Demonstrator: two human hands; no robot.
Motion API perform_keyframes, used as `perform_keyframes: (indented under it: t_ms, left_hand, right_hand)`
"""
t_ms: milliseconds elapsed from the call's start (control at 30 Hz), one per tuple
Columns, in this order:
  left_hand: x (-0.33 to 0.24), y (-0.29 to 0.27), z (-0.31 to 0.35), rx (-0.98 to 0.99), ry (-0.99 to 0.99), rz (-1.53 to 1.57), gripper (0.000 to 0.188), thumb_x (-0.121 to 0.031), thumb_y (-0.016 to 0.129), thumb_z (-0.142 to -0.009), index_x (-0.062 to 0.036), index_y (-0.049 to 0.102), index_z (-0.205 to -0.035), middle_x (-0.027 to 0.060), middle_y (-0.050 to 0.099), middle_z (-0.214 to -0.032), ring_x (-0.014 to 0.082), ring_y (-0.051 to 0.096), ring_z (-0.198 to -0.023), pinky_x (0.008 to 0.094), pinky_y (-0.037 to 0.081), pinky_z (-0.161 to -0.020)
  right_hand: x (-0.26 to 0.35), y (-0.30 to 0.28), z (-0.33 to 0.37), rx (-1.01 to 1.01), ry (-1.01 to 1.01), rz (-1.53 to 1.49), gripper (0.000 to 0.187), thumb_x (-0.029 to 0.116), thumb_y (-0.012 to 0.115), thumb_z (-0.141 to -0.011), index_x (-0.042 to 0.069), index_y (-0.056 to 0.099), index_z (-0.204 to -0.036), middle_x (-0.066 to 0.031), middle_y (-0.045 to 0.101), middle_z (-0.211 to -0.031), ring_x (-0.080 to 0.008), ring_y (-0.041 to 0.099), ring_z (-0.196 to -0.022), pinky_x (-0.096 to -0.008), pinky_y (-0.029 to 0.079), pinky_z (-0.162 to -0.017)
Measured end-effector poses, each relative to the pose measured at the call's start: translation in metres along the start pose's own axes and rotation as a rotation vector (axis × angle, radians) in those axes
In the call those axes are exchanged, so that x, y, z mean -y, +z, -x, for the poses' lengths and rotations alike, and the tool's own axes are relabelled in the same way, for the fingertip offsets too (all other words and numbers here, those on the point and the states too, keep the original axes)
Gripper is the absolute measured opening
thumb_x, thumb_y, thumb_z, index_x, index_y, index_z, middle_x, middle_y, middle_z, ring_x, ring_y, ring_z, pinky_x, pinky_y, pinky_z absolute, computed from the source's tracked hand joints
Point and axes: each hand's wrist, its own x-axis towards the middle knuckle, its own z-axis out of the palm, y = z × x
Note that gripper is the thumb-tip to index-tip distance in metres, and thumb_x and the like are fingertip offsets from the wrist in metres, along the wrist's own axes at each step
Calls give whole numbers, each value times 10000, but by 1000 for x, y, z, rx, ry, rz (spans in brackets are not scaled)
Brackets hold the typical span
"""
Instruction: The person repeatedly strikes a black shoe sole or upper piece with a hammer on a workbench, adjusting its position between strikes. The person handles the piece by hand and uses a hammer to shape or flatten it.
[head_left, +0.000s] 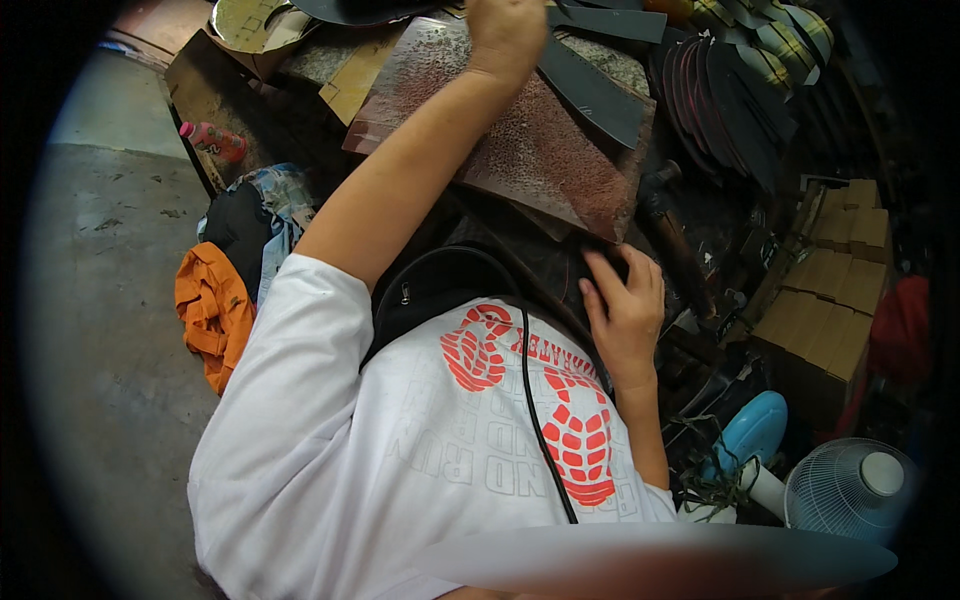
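On the left, an orange cloth (215, 310) hangs below a pink bottle (213, 141). The left hand (505, 40), curled at the far edge of a mottled red-brown board (565, 170), is partly out of view; whether it grips anything cannot be told. A dark grey strip (598, 95) lies along the board's right edge. The right hand (630, 310), half open and seemingly empty, rests just beside the near corner. Farther right are curved dark sheets (705, 100).

Pale light from the left whitens the shirt (290, 470) nearer than the left hand (507, 38), while gloom gathers rightward of it, a close-up shape (650, 565) nearest me blurs, and black rims the bowed edges.
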Motion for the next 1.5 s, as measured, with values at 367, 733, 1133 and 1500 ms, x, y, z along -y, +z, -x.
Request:
perform_keyframes:
  t_ms: [367, 733, 1133, 1500]
  left_hand:
    - [29, -14, -8, 301, -566, 467, 168, -138, 625, -966, 2, 691, -1033, -5, 666, -889, 85, 582, -789, 239, 454, -708]
    - [-54, -32, -32, 799, -391, 119, 256, -244, 724, -910, 6, 722, -964, 20, 635, -718, 106, 599, -647, 262, 496, -584]
    - [-61, 153, -44, 877, 50, -111, 274, -271, 719, -855, 2, 726, -844, 97, 675, -696, 204, 650, -644, 353, 510, -620]
    - [-23, 22, -47, 836, 60, -383, 343, -360, 728, -857, -32, 760, -953, 154, 731, -822, 300, 719, -786, 406, 549, -730]
  right_hand:
    - [-8, 9, 77, 45, 69, 66, 533, 440, 669, -887, 207, 631, -1366, -139, 469, -1526, -365, 388, -1434, -571, 230, -1173]
    - [-13, 18, 74, -204, -22, 52, 446, 459, 629, -924, 106, 740, -1173, -143, 655, -1317, -340, 574, -1281, -485, 382, -1099]
    - [-61, -94, -45, -437, -113, 284, 475, 465, 608, -948, 134, 685, -1279, -146, 619, -1354, -456, 434, -1357, -553, 304, -1144]
    - [-191, -2, -216, 133, 424, 183, 1095, 826, 596, -750, 303, 165, -1610, -294, 184, -1618, -552, 232, -1450, -694, 270, -1104]
